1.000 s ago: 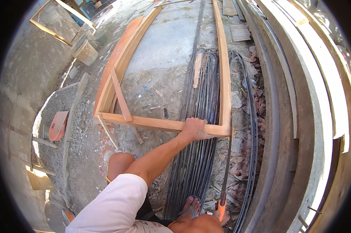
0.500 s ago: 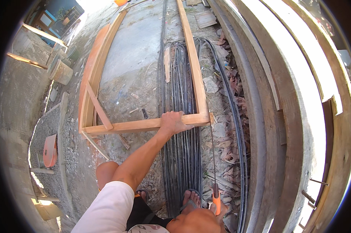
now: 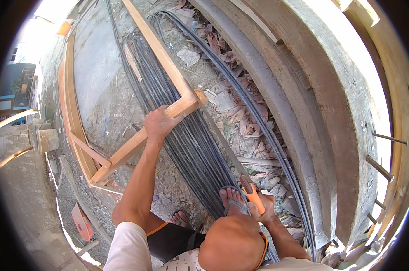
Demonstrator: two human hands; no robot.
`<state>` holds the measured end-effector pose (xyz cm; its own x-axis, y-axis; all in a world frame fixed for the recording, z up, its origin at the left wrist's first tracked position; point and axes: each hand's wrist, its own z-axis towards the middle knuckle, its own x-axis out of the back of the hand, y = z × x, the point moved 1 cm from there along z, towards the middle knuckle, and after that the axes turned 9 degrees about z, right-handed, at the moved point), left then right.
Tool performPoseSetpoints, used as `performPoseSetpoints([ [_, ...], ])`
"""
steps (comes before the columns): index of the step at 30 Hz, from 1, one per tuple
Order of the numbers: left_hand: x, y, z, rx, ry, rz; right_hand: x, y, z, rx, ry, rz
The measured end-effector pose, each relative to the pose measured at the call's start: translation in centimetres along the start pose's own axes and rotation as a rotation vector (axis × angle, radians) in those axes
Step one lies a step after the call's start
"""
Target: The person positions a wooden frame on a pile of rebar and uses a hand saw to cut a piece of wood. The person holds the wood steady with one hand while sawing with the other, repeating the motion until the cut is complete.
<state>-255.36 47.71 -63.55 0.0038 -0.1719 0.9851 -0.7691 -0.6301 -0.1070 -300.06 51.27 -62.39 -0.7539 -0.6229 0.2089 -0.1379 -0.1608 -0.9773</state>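
One left arm [image 3: 140, 185] — forward, onto frame [image 3: 123, 152]

A bundle of dark rods [image 3: 193, 153] lies on the littered ground [image 3: 116, 101]; thinner strands [image 3: 281, 159] curve past dry brown leaves [image 3: 249, 129]. Weathered planks [image 3: 324, 106] fill the right, metal pins [image 3: 380, 169] jutting nearby. A pale bucket [image 3: 47, 141] stands far left.

Building site, wooden frame [image 3: 127, 148], bundled rods [image 3: 191, 149], rubble [image 3: 225, 102]
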Motion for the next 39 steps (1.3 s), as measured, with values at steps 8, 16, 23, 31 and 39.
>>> performPoseSetpoints([
  [8,1.0,0.2,0.2,-0.007,-0.081,-0.016,-7.6,-2.4,19.0,-0.094,0.087,0.135],
  [16,0.2,-0.4,0.0,0.015,0.004,0.011,0.6,0.3,-1.1,0.036,-0.017,0.043],
  [23,1.1,0.5,0.2,-0.012,-0.053,-0.001,-7.5,-1.5,19.4,-0.026,0.099,0.139],
  [31,0.5,-0.2,-0.2,0.007,0.038,0.012,1.2,0.7,-3.2,-0.011,-0.053,0.044],
  [39,1.2,0.7,0.8,-0.039,-0.027,-0.032,-7.4,-2.6,19.7,-0.11,0.09,0.133],
])
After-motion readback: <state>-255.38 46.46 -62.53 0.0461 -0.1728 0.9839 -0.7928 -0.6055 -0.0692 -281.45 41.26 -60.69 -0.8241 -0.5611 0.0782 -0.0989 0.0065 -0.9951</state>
